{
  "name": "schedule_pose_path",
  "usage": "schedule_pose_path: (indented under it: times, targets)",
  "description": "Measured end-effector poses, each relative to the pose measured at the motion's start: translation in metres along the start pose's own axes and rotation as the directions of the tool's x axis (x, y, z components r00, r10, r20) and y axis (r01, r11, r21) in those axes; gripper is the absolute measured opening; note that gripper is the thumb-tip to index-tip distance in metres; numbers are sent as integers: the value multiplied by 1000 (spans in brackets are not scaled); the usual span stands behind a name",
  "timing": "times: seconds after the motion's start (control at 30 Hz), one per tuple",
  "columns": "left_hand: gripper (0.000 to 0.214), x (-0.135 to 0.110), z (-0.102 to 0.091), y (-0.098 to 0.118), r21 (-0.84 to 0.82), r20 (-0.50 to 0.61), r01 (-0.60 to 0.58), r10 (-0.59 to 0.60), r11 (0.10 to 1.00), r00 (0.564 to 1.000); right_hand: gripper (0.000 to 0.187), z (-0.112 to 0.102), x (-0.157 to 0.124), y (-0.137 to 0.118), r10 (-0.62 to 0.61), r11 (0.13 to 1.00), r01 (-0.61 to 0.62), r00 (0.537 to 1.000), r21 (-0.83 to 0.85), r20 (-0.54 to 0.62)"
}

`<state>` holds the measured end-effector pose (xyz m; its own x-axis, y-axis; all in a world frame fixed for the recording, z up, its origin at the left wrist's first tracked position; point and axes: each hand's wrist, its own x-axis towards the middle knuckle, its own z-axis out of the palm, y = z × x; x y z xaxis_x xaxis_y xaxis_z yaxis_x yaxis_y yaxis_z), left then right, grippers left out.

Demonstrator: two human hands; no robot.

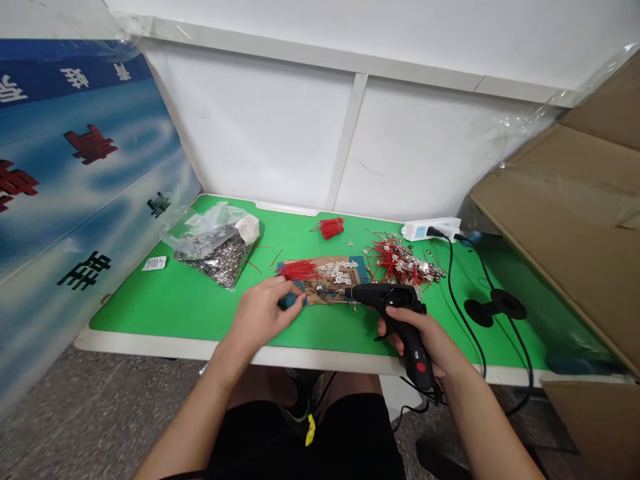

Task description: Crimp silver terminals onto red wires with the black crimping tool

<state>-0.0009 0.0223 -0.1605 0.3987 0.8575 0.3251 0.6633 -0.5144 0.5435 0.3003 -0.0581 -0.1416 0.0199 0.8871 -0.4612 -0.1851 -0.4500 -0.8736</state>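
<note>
My right hand point(417, 333) is wrapped round the handle of a black soldering gun point(385, 295), whose thin metal tip points left over a piece of cardboard point(357, 263). Thumb and forefinger of my left hand point(267, 310) pinch at the cardboard's left edge, close to the gun's tip; what sits between them is too small to make out. Beside those fingers a bunch of red wires point(299, 270) lies on the cardboard. Small silver metal pieces point(341, 272) are spread just right of the wires.
A pile of red wires with metal pieces point(405, 261) lies to the right, a tied red bundle point(331, 228) farther back. On the left stands a plastic bag of metal parts point(217, 257). A power strip point(431, 228), cables and a black spool point(495, 307) are at right, between cardboard walls.
</note>
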Motion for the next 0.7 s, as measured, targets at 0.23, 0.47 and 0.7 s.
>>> schedule_pose_path:
  times: [0.23,0.47,0.7]
  targets:
    - [19,0,1,-1,12,5,4,-4,1000,1000,41,-1,0,3,-16,999,16,1000,-30,-10]
    - [19,0,0,0,3,0,-6,6,1000,1000,46,-2,-1,2,-13,995,13,1000,-100,0]
    - [17,0,2,-2,5,-12,-17,17,1000,1000,50,0,-2,-1,31,990,-38,998,-133,-57]
